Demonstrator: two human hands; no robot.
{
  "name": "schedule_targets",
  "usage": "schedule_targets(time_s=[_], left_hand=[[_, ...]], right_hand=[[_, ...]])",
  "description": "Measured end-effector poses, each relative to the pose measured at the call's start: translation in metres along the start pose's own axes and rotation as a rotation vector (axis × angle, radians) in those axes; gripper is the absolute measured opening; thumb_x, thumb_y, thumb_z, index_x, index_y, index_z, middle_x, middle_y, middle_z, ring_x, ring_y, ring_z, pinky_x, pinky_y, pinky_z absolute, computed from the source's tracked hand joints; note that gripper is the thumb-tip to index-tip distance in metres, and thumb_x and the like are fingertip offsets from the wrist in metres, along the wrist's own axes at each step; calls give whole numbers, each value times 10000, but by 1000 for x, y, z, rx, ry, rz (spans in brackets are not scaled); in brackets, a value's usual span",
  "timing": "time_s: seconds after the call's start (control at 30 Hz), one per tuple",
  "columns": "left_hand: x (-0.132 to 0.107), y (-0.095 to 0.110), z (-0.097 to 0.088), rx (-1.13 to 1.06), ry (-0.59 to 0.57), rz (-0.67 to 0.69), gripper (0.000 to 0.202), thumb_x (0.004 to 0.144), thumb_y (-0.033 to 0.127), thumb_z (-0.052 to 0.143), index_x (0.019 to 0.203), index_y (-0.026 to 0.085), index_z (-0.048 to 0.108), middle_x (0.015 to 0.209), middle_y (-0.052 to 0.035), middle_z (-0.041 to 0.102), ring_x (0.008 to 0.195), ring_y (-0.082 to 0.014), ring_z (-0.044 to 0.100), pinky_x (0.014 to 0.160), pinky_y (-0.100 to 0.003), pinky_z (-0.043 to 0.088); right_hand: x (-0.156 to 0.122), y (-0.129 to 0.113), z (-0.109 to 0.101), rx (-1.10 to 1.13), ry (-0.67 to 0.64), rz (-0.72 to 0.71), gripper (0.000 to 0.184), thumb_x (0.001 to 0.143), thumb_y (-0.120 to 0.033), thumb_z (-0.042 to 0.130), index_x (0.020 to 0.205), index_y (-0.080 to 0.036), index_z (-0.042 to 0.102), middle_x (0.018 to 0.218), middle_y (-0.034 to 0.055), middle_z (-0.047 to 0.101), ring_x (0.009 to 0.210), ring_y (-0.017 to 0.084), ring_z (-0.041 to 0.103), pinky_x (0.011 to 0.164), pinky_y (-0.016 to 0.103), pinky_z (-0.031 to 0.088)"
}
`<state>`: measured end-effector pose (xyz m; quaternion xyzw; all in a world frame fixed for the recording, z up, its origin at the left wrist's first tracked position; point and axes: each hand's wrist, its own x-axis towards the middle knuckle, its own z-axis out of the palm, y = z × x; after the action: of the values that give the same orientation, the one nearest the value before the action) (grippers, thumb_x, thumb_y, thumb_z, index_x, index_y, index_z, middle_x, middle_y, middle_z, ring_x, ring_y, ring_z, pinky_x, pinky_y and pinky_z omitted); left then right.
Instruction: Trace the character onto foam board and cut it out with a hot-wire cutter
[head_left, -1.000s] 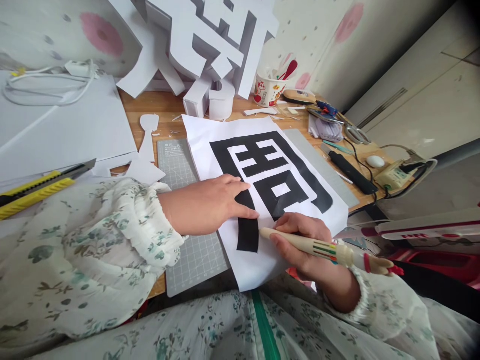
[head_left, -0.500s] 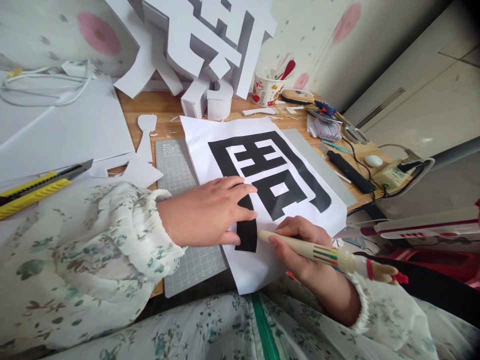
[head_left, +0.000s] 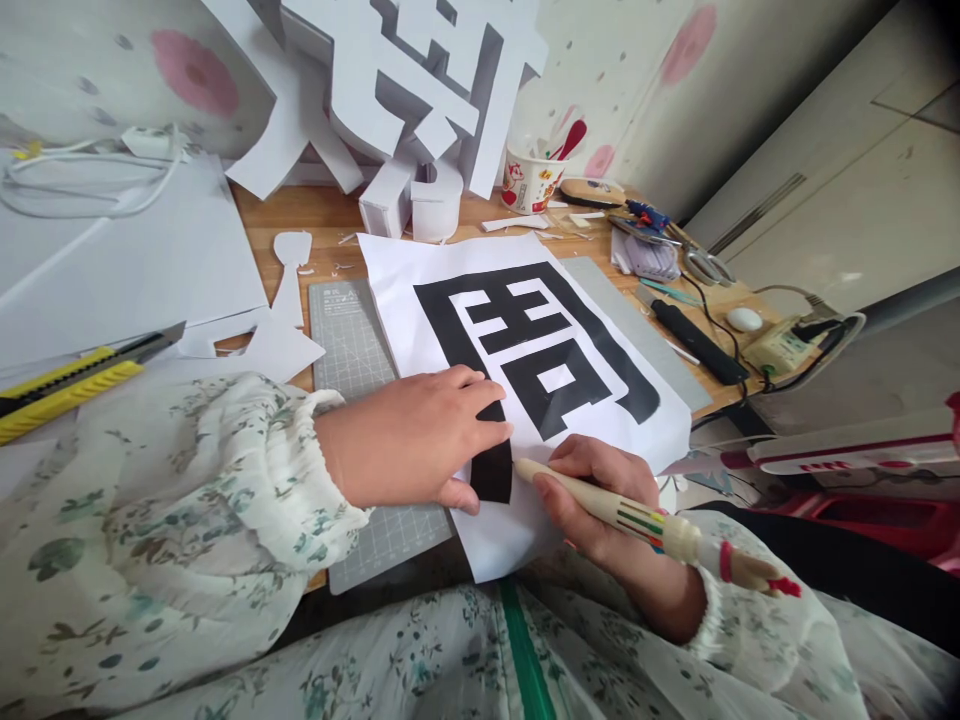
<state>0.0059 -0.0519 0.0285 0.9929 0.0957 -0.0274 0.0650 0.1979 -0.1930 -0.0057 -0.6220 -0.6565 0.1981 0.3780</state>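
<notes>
A black character cutout (head_left: pixel 525 320) lies on a white sheet (head_left: pixel 390 265), which rests over a grey cutting mat (head_left: pixel 390 535). My left hand (head_left: pixel 420 435) lies with fingers spread over the lower left stroke of the cutout, pressing it against the sheet. In my right hand (head_left: pixel 600 490) is a cream multicolour pen (head_left: pixel 600 500), held in a writing grip. Its tip is at the right edge of that same stroke, near the stroke's lower end. Part of the black stroke is hidden under my left fingers.
White three-dimensional paper characters (head_left: pixel 405 90) stand at the back, beside a paper cup (head_left: pixel 531 180). A yellow utility knife (head_left: pixel 71 385) and paper scraps (head_left: pixel 281 340) lie left. On the right are a black tool (head_left: pixel 697 340), scissors (head_left: pixel 705 265), and a power strip (head_left: pixel 780 345).
My left hand has slid slightly down and toward me along the black stroke. The pen remains at the stroke's edge, its rear end tilted a little lower. The whole view has shifted slightly.
</notes>
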Motion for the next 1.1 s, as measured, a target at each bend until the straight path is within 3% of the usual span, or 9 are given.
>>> schedule_targets(time_s=[0.23, 0.5, 0.73, 1.1], left_hand=[[0, 0, 0, -19, 14, -4, 621, 709, 517, 862, 1214, 220, 658, 1345, -134, 572, 1181, -351, 540, 929, -432, 474], [0, -2, 2, -55, 20, -11, 571, 736, 494, 845, 1207, 234, 654, 1366, -114, 564, 1225, -343, 512, 961, -420, 444], [1, -2, 2, -72, 40, -4, 518, 761, 487, 824, 1182, 229, 665, 1363, -112, 564, 1239, -348, 505, 981, -431, 434], [2, 3, -8, -20, -99, -53, 618, 760, 504, 826, 1282, 233, 638, 1429, -135, 506, 1234, -365, 498, 977, -455, 459]], right_hand=[[1, 0, -2, -13, -4, -79, 227, 849, -310, 624, 648, -229, 557, 630, 7, 620, 531, 147, 569, 473, 288, 403], [0, -2, -3, -10, -6, -89, 255, 833, -338, 629, 615, -248, 532, 566, -2, 588, 484, 150, 527, 463, 298, 414], [0, 1, -2, 55, -40, -146, 291, 830, -354, 639, 602, -246, 496, 554, -6, 579, 583, 179, 614, 502, 300, 462], [2, 2, -3, 135, -90, -171, 283, 829, -315, 662, 610, -244, 497, 546, -16, 561, 577, 176, 606, 519, 299, 460]])
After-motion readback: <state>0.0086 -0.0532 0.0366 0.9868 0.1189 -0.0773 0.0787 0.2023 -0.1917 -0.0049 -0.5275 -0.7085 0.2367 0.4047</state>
